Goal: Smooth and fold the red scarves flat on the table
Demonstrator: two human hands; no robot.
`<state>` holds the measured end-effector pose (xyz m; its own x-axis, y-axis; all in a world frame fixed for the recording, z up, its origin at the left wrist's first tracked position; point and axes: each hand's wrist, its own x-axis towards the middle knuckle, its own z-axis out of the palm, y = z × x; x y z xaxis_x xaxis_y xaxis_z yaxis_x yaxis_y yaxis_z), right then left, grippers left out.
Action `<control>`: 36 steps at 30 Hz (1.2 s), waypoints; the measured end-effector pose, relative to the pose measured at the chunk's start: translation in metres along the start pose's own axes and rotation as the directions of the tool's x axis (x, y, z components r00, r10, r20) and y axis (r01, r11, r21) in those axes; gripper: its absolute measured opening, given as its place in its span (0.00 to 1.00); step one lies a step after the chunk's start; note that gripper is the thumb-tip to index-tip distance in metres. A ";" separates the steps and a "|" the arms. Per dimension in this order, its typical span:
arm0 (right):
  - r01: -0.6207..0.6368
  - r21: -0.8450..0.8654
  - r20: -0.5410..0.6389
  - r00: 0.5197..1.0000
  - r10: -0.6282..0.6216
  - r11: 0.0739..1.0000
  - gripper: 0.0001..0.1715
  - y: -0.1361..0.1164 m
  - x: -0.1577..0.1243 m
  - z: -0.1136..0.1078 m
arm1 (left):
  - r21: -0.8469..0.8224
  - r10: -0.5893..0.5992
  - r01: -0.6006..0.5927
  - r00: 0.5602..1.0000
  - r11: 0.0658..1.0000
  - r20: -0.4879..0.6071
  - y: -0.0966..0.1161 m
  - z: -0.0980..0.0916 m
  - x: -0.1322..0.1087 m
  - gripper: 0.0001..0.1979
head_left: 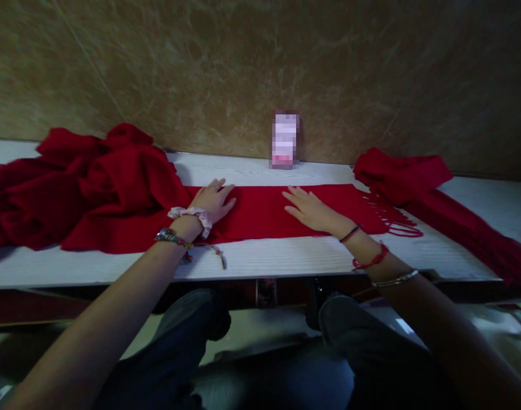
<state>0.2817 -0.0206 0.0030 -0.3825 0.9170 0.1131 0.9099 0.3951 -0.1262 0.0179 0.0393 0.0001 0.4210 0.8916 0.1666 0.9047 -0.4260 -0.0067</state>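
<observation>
A red fringed scarf lies flat across the middle of the table, its tassels pointing right. Both palms rest on top of it. My left hand is open near the spot where the flat cloth meets a loose heap of red fabric. Further right, my right hand lies flat on the scarf with fingers spread, short of the fringe. Beyond the tassels sits another red fringed scarf, folded over and trailing toward the front right edge. Whether the heap and the flat scarf are one piece, I cannot tell.
A pale wood-grain table runs along a brown marbled wall. Against the wall stands a phone with its screen blurred out. My knees are below the table's front edge.
</observation>
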 end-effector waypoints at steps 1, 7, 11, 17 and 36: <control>0.021 0.006 0.014 1.000 -0.021 1.000 0.30 -0.008 0.001 0.003 | -0.023 0.094 -0.095 0.995 0.995 -0.035 0.003 -0.002 0.000 0.24; 0.043 0.073 -0.033 0.999 -0.040 0.996 0.29 -0.001 -0.009 0.012 | -0.120 0.503 -0.499 0.864 0.858 0.000 0.028 -0.007 -0.005 0.20; 0.012 0.069 -0.051 0.999 -0.008 0.998 0.29 0.018 -0.019 0.010 | -0.113 0.488 -0.485 0.873 0.867 -0.003 0.030 -0.005 -0.008 0.20; 0.006 -0.026 0.010 1.000 -0.006 1.000 0.30 0.021 -0.026 0.008 | -0.103 0.438 -0.429 0.894 0.897 0.093 0.029 -0.008 -0.013 0.22; 0.174 -0.042 0.015 0.985 -0.173 0.984 0.32 -0.046 -0.003 -0.002 | -0.302 0.501 -0.434 0.844 0.849 0.194 0.003 -0.034 -0.023 0.21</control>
<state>0.2408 -0.0416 0.0105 -0.5368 0.8354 0.1184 0.8355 0.5458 -0.0635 0.0089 0.0126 0.0295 0.8208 0.5686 -0.0544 0.5653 -0.7950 0.2198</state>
